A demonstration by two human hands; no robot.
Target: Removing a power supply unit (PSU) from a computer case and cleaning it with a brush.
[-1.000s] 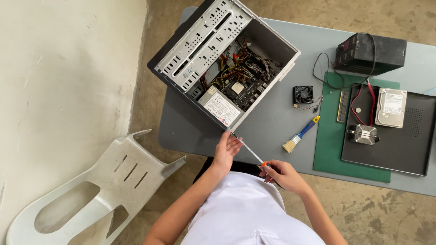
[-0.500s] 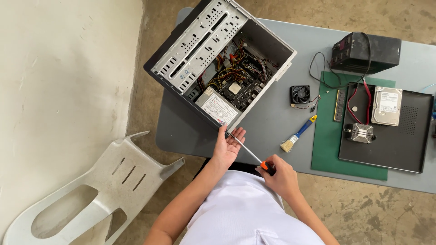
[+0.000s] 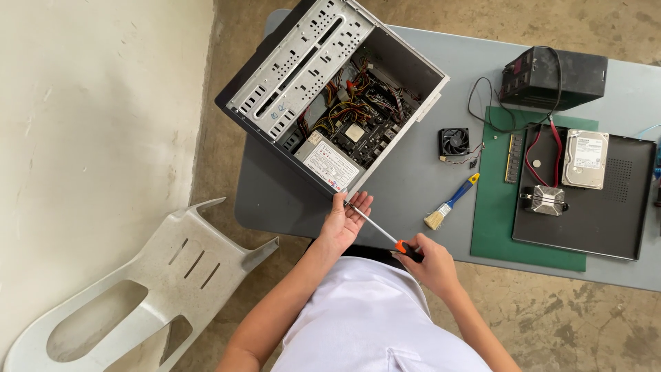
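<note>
Fingers of right hand (image 3: 432, 265) wrapped on screwdriver (image 3: 385, 234) handle; left hand (image 3: 342, 224) fingers spread, steadying thin shaft near case (image 3: 330, 96) edge; tool light, stiff, shaft slippery, best held at handle

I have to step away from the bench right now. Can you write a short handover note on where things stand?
Right hand grips the screwdriver by its orange-and-black handle. Left hand is open, steadying the shaft near its tip at the near edge of the open computer case. Side panel is off; motherboard and power supply are still inside. Fan, brush and hard drive lie on the table.
</note>
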